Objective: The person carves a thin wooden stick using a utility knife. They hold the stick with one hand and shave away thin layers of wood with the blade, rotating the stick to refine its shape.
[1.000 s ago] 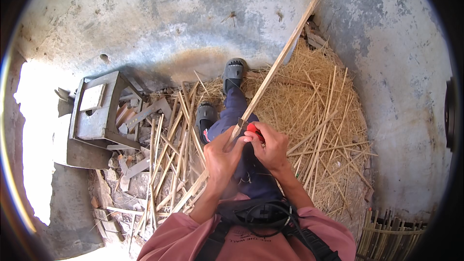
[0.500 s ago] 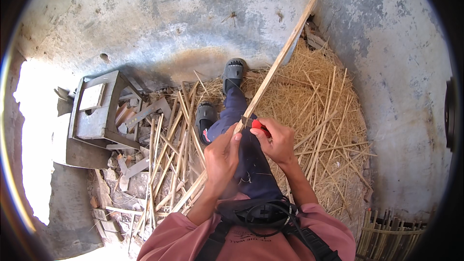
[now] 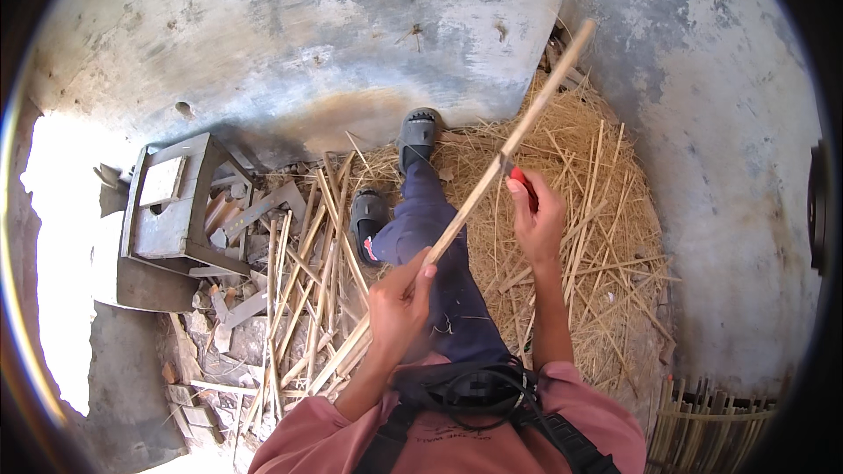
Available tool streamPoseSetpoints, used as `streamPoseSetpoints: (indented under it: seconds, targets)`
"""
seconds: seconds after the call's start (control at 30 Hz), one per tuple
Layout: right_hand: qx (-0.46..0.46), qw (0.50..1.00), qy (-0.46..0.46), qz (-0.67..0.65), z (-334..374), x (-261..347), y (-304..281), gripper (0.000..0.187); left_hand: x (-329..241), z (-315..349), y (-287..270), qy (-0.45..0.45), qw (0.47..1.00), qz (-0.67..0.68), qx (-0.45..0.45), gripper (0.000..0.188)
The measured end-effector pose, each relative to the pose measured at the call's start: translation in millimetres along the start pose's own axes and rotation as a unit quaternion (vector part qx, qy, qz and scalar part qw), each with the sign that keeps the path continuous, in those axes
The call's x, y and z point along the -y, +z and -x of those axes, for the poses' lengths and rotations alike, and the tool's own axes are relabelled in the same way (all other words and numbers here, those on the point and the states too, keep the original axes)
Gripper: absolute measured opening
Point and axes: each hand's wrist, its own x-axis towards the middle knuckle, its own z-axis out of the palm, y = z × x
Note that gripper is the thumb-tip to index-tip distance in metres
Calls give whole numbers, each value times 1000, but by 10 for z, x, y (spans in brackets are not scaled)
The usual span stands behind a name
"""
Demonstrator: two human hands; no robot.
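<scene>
My left hand [image 3: 399, 303] grips a long, pale wooden strip [image 3: 474, 202], possibly split bamboo, over my thigh. The strip slants from below that hand up to the far right. My right hand [image 3: 540, 221] is closed round the red handle of a knife [image 3: 518, 177]. Its dark blade touches the strip roughly halfway between my left hand and the far end. Part of the handle is hidden by my fingers.
Thin shavings [image 3: 606, 237] heap on the floor at the right. Long sticks [image 3: 303, 272] lie left of my legs, beside a wooden box frame [image 3: 167, 211]. A worn plaster wall [image 3: 334, 44] rises ahead. A slatted bamboo piece [image 3: 711, 426] stands at the lower right.
My right hand and the knife have slid forward along the strip, away from my left hand. The strip's far end sits lower in view. My left hand has hardly moved.
</scene>
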Motion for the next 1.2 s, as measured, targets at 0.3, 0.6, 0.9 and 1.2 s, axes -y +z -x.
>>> streamPoseSetpoints:
  seconds: [0.3, 0.6, 0.9, 1.2]
  targets:
    - [47, 999, -5, -21, -81, -84, -89, 28, 138, 2, -78, 33, 999, -26, 3, 27]
    - [-48, 998, 37, 23, -350, -482, -223, 35, 223, 217, -139, 24, 1000, -5, 19, 28]
    - [-52, 998, 25, 33, -677, -646, -450, 40, 313, 303, -240, 18, 999, -23, 30, 30]
    - [-85, 992, 69, 59, -954, -927, -659, 47, 332, 368, -336, 6, 998, -48, 45, 26]
